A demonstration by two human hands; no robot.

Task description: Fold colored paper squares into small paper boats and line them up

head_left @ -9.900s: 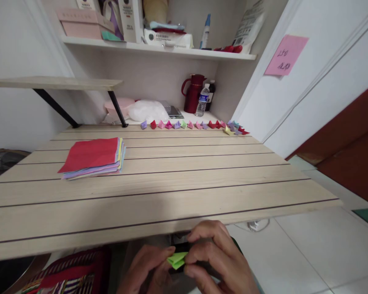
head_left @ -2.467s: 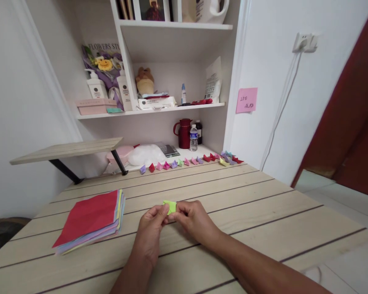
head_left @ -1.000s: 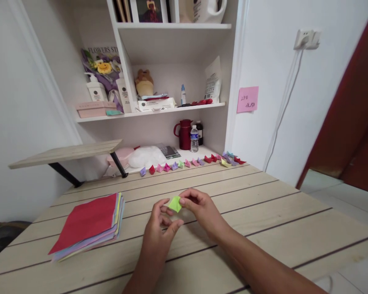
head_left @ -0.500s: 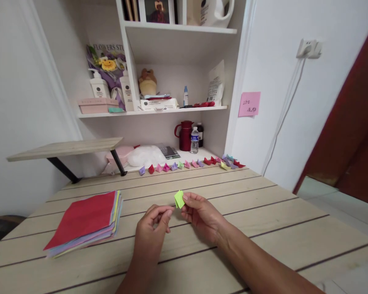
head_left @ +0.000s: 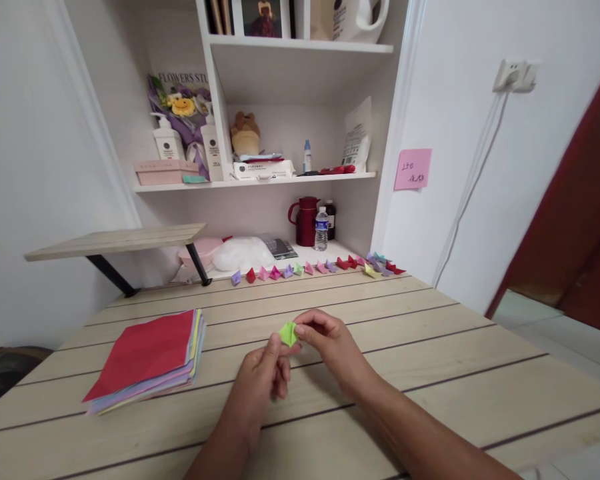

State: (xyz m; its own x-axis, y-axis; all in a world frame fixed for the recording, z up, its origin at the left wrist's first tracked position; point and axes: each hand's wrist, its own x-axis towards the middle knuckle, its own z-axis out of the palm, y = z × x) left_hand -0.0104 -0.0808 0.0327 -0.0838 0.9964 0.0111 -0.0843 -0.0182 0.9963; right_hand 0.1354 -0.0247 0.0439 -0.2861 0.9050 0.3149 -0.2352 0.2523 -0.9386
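A small lime-green piece of folded paper point(head_left: 289, 334) is held up between my two hands, a little above the wooden table point(head_left: 330, 427). My left hand point(head_left: 263, 373) pinches its left edge between thumb and fingers. From the other side, my right hand point(head_left: 329, 340) grips it with thumb and forefinger. Left of my hands lies a stack of coloured paper squares point(head_left: 145, 353), with a red sheet on top. Several small folded paper boats point(head_left: 289, 271) in many colours stand in a row along the table's far edge.
At the back left stands a small raised wooden shelf point(head_left: 120, 239) on black legs. Behind the table are a red thermos jug point(head_left: 307, 222), a water bottle point(head_left: 321, 230) and a white plastic bag point(head_left: 244, 255) in the cabinet.
My left hand has come up to the green paper and now pinches it too; before, only my right hand held it. The paper has turned. The view has shifted slightly.
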